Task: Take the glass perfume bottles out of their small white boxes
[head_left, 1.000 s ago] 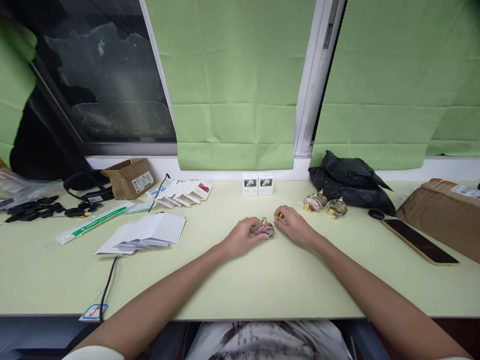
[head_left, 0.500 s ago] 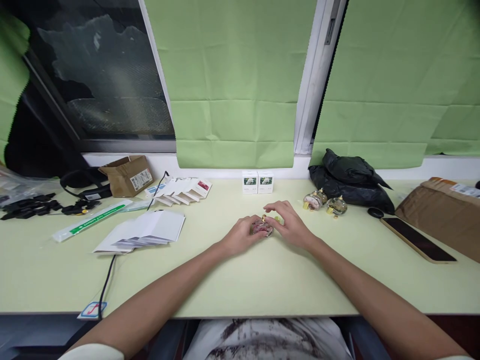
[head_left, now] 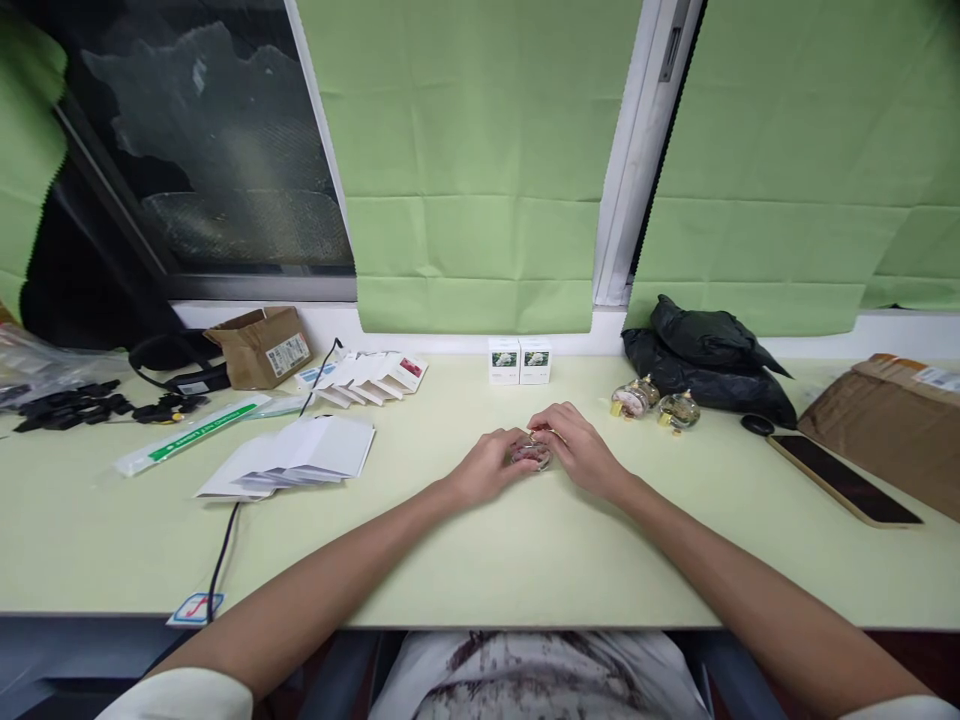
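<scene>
A small round glass bottle with pinkish contents stands on the table in front of me. My left hand is closed round its left side, thumb along the front. At the bottle's gold top, my right hand has its fingers drawn together in a pinch and hides most of that top. Farther right are similar glass bottles with gold tops and tags, one of them with darker contents. Two small white boxes with flower pictures stand side by side behind my hands.
On the left lie folded white cartons, more flat cartons, a green-striped packet, a black cable and an open cardboard box. On the right are a black plastic bag, a phone and a brown package.
My right hand's fingers, raised and spread before, have come down and closed at the bottle's gold top. My left hand keeps its hold. The view has shifted slightly.
</scene>
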Tool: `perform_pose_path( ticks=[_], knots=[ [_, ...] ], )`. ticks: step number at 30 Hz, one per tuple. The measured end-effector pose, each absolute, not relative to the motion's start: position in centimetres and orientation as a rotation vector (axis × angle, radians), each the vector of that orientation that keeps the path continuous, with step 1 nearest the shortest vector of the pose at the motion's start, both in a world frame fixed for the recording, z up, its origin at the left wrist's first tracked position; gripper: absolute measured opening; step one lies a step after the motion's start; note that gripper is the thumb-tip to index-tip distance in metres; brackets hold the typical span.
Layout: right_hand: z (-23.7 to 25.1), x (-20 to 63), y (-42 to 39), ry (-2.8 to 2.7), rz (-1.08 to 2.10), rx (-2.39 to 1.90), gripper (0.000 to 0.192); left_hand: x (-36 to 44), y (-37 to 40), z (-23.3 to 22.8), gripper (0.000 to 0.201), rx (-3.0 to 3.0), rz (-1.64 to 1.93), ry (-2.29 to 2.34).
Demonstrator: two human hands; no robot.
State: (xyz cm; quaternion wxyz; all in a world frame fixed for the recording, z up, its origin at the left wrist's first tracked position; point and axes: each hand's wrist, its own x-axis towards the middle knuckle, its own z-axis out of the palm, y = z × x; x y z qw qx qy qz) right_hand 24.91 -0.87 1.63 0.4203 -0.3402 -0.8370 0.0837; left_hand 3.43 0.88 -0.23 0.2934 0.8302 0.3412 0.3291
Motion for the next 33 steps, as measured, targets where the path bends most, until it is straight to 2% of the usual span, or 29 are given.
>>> perform_pose_path(
  ticks=[6,11,16,21,29,33],
  knots=[
    [1.6,25.4,-0.5,-2.16,0.157,-0.825,0.022,3.4,0.9,0.0,0.036,2.192,0.835,0.916],
    [2.1,26.5,0.0,-2.281,0.035,-0.842,0.035,3.5,0.5,0.4,0.037,2.093,0.93,0.956],
    [2.4,26.6,0.1,-2.348,-0.089,-0.891,0.028,3.4,-0.1,1.2,0.034,2.002,1.022,0.951],
    [2.0,26.6,0.4,-2.404,-0.248,-0.92,0.021,3.6,-0.5,1.5,0.04,1.858,0.914,0.913],
    [2.2,26.8,0.4,-2.471,-0.454,-0.927,0.02,4.2,-0.1,1.4,0.043,1.753,0.916,0.875],
    [2.9,28.0,1.2,-2.478,-0.442,-0.952,0.022,4.1,-0.3,2.5,0.044,1.718,0.905,0.823]
  ],
)
